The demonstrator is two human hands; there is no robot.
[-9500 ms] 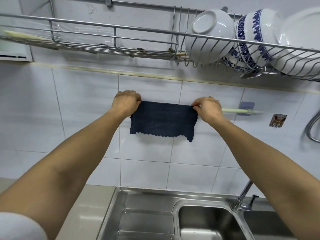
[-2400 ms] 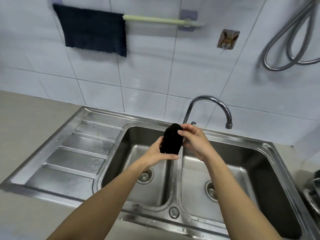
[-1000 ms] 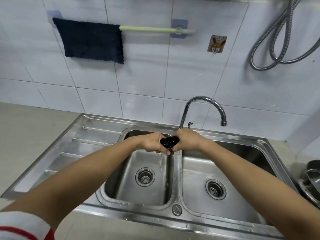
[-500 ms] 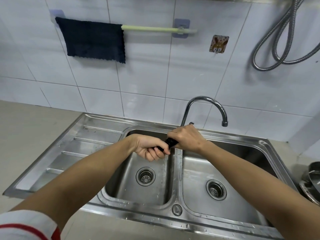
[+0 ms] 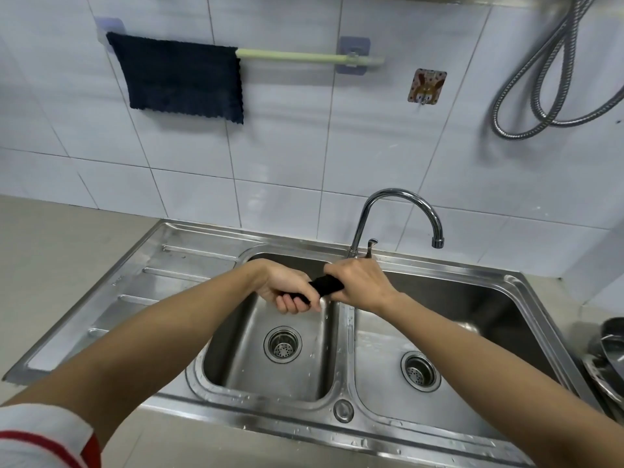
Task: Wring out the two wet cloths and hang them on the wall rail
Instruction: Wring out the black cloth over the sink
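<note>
White-tiled wall, steel sink point(image 5: 526, 292) | one dark cloth point(image 5: 179, 76) already on rail point(image 5: 293, 56) | your left hand point(image 5: 287, 288) rolled palm-up since half a second ago, right hand point(image 5: 358, 285) counter-twisting, both fists clamped round second cloth point(image 5: 326, 285) above basins | wringing underway, hanging pending.

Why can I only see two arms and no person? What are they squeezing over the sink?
The camera sits on the person's head and looks down, so you see only their arms. There is just this one view. The left hand and the right hand each grip one end of a rolled-up dark cloth; it looks twisted, to wring the water out. They hold it above the steel double sink, near the tap. On the tiled wall, another dark blue cloth already hangs on the pale green rail. At the far right are a looped metal hose and some metal pots.
</note>
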